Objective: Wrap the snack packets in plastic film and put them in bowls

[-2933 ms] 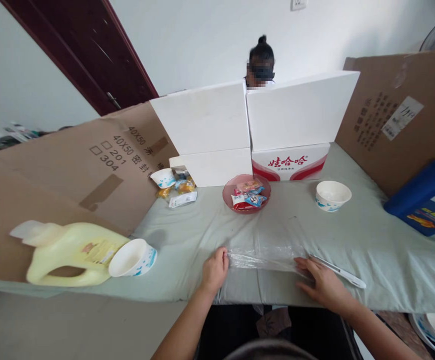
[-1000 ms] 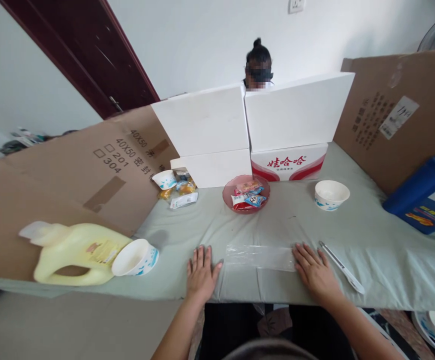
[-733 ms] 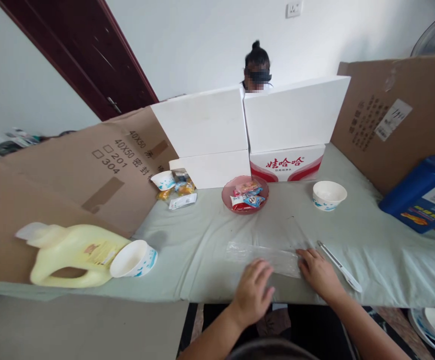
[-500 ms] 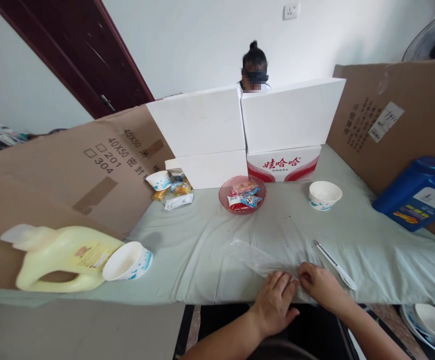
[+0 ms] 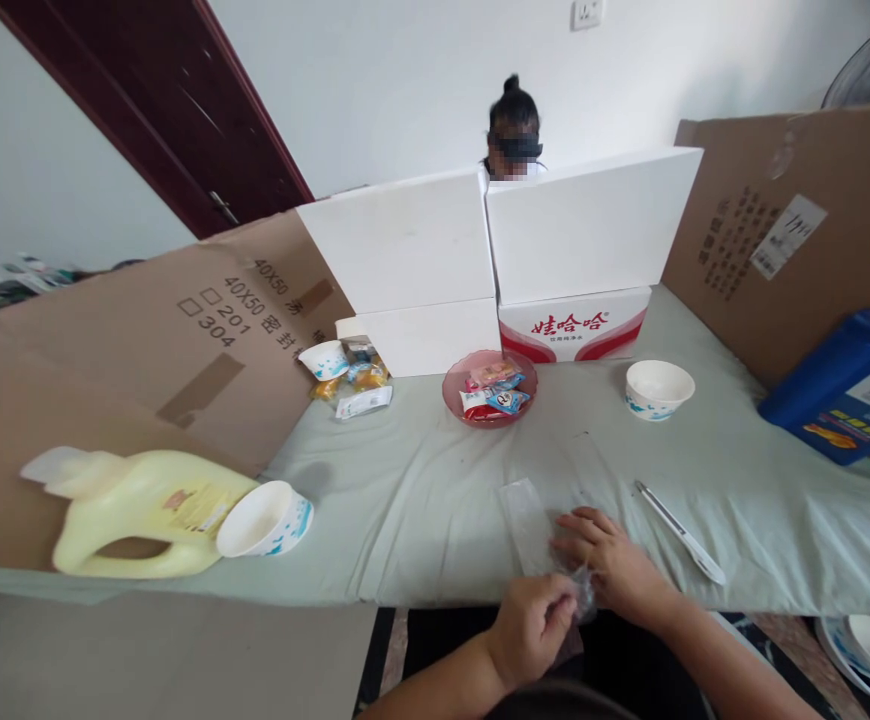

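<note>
A clear plastic bag [image 5: 526, 512] lies flat on the cloth at the table's front edge, its near end crumpled between my hands. My left hand [image 5: 531, 628] is closed and pinches that bunched end just off the edge. Fingers stretched out, my right hand [image 5: 606, 566] rests over the plastic on the cloth; its thumb is hard to make out. To the right of it lies a white-handled utility knife [image 5: 681, 532]. Farther back, a pink glass bowl [image 5: 451, 402] holds several small wrapped snacks [image 5: 493, 390].
White paper bowls [image 5: 660, 390] stand at right and left. A yellow detergent jug [image 5: 157, 510] and a blue bottle [image 5: 844, 390] lean toward the brown cardboard sides [image 5: 742, 170]. White boxes [image 5: 592, 220] form a wall at the back; a person [image 5: 514, 120] is behind them.
My left hand has drawn down and closed on the plastic. My right hand has shifted left and spread its fingers over it. The flat end of the bag now shows more plainly.
</note>
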A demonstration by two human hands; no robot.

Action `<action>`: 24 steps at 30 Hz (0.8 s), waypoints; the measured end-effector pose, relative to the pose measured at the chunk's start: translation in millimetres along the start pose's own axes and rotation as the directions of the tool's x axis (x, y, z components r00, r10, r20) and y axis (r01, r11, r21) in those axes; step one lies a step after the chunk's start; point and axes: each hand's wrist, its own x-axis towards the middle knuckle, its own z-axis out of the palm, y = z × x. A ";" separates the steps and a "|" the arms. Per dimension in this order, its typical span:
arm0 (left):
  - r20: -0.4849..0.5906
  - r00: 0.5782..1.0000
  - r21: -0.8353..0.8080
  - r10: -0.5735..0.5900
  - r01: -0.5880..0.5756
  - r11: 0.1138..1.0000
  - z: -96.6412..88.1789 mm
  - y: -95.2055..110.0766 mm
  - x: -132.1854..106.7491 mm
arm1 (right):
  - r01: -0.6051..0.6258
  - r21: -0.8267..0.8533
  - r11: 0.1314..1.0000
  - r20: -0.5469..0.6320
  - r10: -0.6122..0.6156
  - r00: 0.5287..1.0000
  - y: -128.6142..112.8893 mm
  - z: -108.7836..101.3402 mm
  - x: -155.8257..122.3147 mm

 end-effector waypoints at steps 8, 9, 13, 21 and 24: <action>-0.256 0.961 0.301 -0.106 0.183 0.936 -36.0 -47.0 54.3 | 0.084 -0.181 0.980 0.002 -0.085 0.996 -1.3 19.5 1.6; -0.272 0.958 0.375 -0.086 0.188 0.908 -38.2 -52.8 58.0 | 0.083 -0.185 0.979 0.000 -0.084 0.996 -1.5 18.6 1.4; -0.312 0.946 0.512 -0.088 0.245 0.824 -39.5 -62.9 59.9 | 0.074 -0.194 0.978 0.007 -0.074 0.997 -4.0 15.4 1.3; -0.389 0.918 0.533 -0.079 0.294 0.793 -34.0 -61.7 53.7 | 0.105 -0.188 0.976 -0.038 -0.114 0.993 0.3 19.2 0.9; -0.409 0.912 0.561 -0.037 0.284 0.778 -31.2 -63.9 52.8 | 0.070 -0.172 0.983 -0.190 -0.102 0.977 -0.9 21.8 -0.7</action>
